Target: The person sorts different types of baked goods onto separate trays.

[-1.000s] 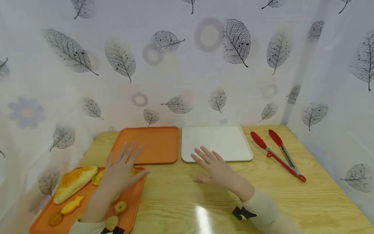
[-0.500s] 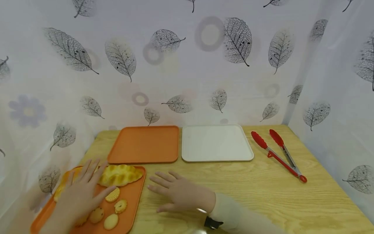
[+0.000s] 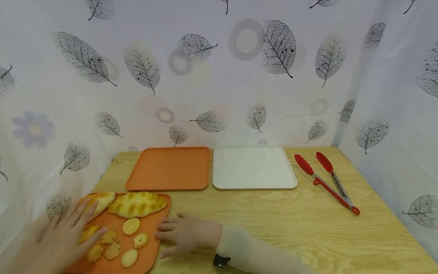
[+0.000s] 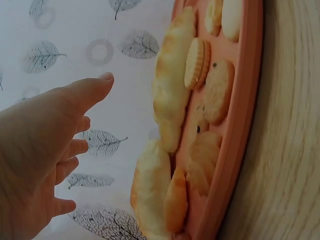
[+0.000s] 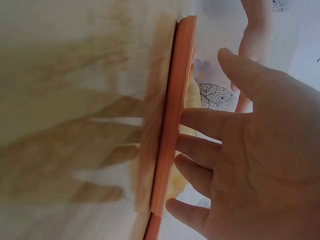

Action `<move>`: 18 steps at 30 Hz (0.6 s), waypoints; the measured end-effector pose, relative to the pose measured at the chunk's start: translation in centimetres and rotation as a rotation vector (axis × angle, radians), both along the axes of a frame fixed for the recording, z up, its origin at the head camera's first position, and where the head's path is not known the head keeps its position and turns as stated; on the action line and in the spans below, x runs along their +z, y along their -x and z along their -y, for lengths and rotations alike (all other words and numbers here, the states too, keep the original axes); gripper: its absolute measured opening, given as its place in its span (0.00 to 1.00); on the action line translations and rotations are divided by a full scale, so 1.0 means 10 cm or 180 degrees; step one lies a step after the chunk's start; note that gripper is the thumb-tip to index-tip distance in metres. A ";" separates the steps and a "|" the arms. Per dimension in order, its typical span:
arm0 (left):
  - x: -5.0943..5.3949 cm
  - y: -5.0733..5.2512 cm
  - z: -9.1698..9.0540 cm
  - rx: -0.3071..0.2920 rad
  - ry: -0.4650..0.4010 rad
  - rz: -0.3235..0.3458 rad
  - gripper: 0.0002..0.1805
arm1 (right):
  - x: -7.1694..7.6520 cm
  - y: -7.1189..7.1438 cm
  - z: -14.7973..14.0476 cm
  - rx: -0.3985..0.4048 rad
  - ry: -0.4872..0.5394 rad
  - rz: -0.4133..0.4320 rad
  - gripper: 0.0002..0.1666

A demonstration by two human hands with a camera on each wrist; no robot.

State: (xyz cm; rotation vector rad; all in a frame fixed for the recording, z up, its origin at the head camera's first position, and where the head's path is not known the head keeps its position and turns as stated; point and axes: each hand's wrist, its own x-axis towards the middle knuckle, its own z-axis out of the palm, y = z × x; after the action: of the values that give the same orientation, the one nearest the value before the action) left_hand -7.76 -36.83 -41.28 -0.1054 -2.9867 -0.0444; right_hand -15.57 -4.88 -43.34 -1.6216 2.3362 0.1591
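Observation:
An orange tray (image 3: 154,224) at the front left carries a ridged yellow bread loaf (image 3: 137,205), a longer smooth bread (image 3: 104,201) and several cookies (image 3: 129,258). My left hand (image 3: 63,238), blurred, is over the tray's left side with its fingers spread, covering that edge. In the left wrist view this hand (image 4: 45,155) appears apart from the tray wall (image 4: 245,115), holding nothing. My right hand (image 3: 191,233) has its fingers extended at the tray's right rim. Its fingertips overlap the rim (image 5: 172,130) in the right wrist view; whether they press on it I cannot tell.
Behind lie a second orange tray (image 3: 171,169) and a white tray (image 3: 254,167), side by side. Red-tipped tongs (image 3: 330,184) lie spread on the wooden table (image 3: 273,224) at the right. A leaf-patterned curtain (image 3: 219,87) encloses the back and sides.
Both hands have moved left and down from above the table's middle. The left has passed over the loaded tray to its left side; the right has reached its right rim.

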 end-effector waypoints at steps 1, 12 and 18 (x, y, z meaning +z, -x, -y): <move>-0.01 0.00 0.01 0.0024 -0.0005 0.0011 0.51 | 0.00 0.01 0.01 0.0007 -0.0014 0.0016 0.37; -0.07 -0.05 0.16 0.0108 0.0028 0.0112 0.49 | -0.01 0.00 -0.23 0.0065 -0.0057 -0.0130 0.42; -0.11 -0.08 0.23 0.0090 0.0045 0.0184 0.47 | 0.00 -0.03 -0.52 0.0134 0.0080 -0.0202 0.42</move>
State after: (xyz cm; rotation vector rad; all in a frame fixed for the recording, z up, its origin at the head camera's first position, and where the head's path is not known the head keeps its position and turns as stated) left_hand -6.97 -39.13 -42.42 -0.0647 -3.0459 -0.0234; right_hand -15.26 0.31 -43.36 -1.7025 2.3607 0.1938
